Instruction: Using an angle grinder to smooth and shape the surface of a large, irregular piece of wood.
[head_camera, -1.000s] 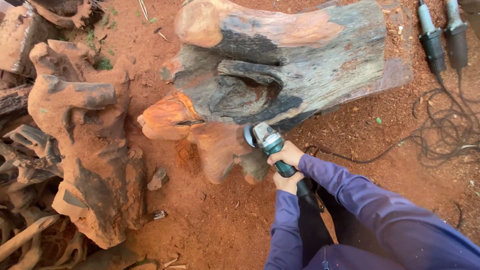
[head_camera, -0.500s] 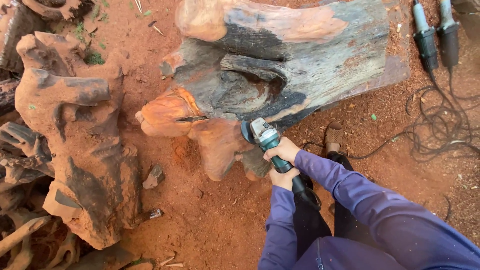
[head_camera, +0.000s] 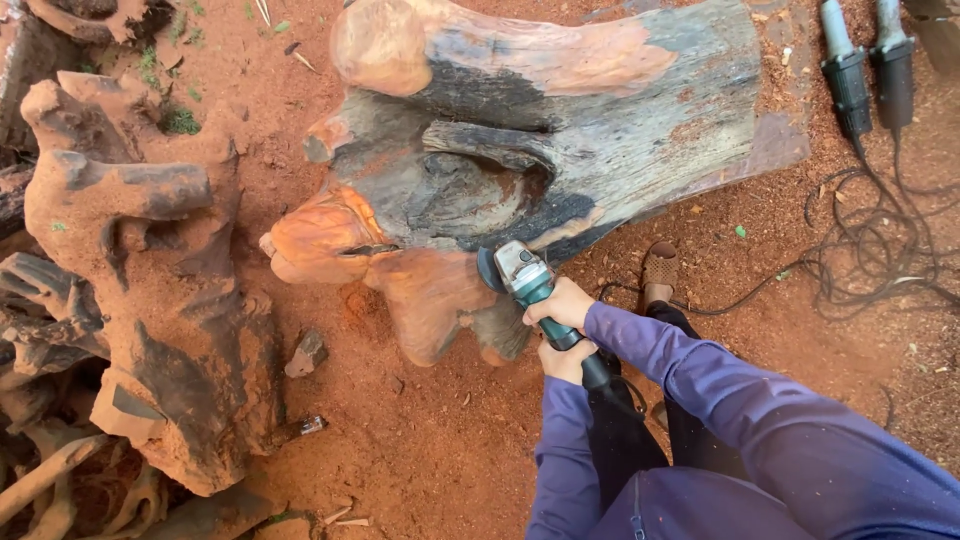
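You have one teal angle grinder (head_camera: 528, 283) in both hands, your right hand (head_camera: 562, 303) wrapped around its body just behind the head and your left hand (head_camera: 565, 361) closed on the black rear grip, its disc touching the lower orange lobe of the one big grey-and-orange stump (head_camera: 560, 140) lying on the red dirt ground (head_camera: 420, 440). Two more power tools (head_camera: 868, 70) lie side by side at the ground's top right corner with their black cords (head_camera: 870, 250) looped below them, one gnarled root mass (head_camera: 150, 270) stands along the left edge, one sandalled foot (head_camera: 660, 268) shows beside the stump, and no labels or signs can be made out.
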